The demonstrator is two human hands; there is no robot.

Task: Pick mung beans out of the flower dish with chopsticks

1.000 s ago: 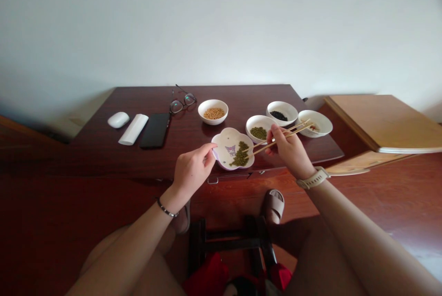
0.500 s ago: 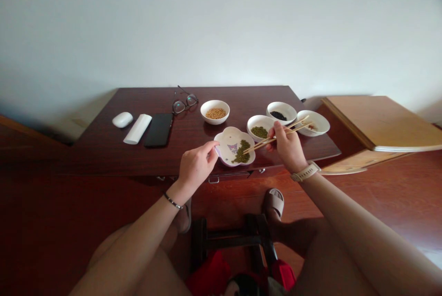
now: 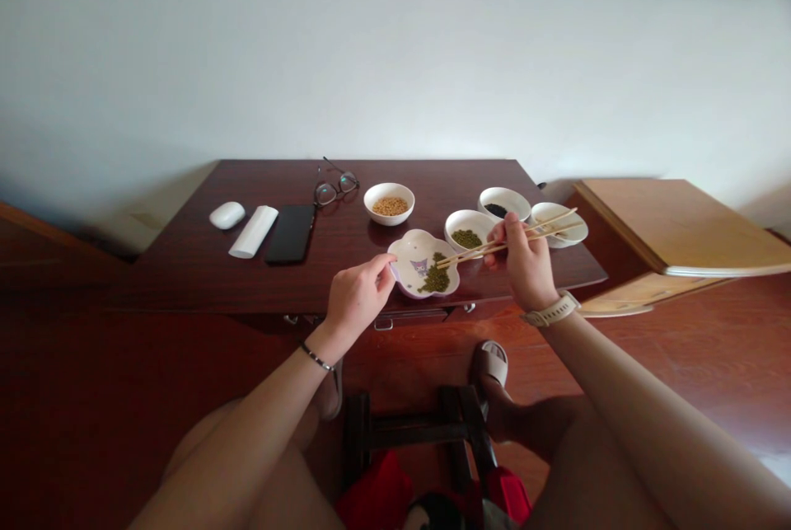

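Note:
My left hand [image 3: 362, 291] pinches the left rim of a flower-shaped dish [image 3: 408, 273] with a purple edge and a cartoon figure inside. Green beans [image 3: 437, 277], likely mung beans, lie in the dish's right half. A pair of wooden chopsticks [image 3: 475, 251] is gripped in my right hand [image 3: 525, 262], their tips down among those beans. Just behind the tips stands a white bowl [image 3: 451, 225] of green beans, partly covered by my right hand. Two more white bowls are close by: one with black beans [image 3: 496, 209], the other [image 3: 578, 235] with a few pieces, crossed by the chopsticks.
On the dark wooden table [image 3: 346, 258] are a white bowl of yellow beans [image 3: 390, 206], eyeglasses [image 3: 337, 188], a black phone [image 3: 290, 233], a white elongated case [image 3: 254, 232] and a rounded white object [image 3: 227, 215]. A light wooden cabinet [image 3: 692, 225] stands at the right.
The view has shifted slightly. The chopsticks lie flatter, their back ends further right; their tips stay at the green beans. My left hand keeps its hold on the dish.

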